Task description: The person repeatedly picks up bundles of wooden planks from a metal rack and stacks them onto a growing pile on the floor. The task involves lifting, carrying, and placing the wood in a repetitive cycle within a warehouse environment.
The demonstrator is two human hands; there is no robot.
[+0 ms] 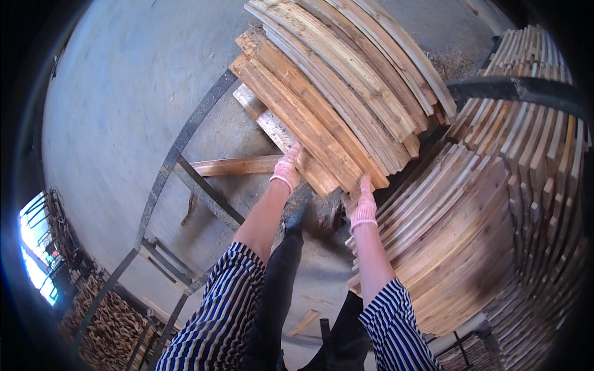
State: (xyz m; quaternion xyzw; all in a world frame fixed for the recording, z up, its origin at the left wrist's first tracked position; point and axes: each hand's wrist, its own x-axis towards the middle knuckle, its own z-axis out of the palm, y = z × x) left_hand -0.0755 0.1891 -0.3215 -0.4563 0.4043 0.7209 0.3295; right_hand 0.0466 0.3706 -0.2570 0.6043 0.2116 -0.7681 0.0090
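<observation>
A stack of long wooden boards point(334, 80) lies slantwise in front of me, their near ends uneven. My left hand point(287, 169), in a pink and white knit glove, grips the lowest board point(317, 172) along its left edge, thumb on top and fingers hidden beneath. At the near ends, my right hand point(362, 205), in a matching glove, is closed round a board's end with the thumb pointing up. Just which board it holds is hard to tell, since the ends overlap. A pale, rough-faced board point(250, 102) shows under the stack's left side.
A dark metal frame point(162, 164) curves along the left, and a dark bar point(520, 88) crosses at the right. Large piles of stacked boards point(458, 241) fill the right side. One loose board point(235, 166) lies left of my left hand. Wood scraps point(114, 315) are heaped at lower left.
</observation>
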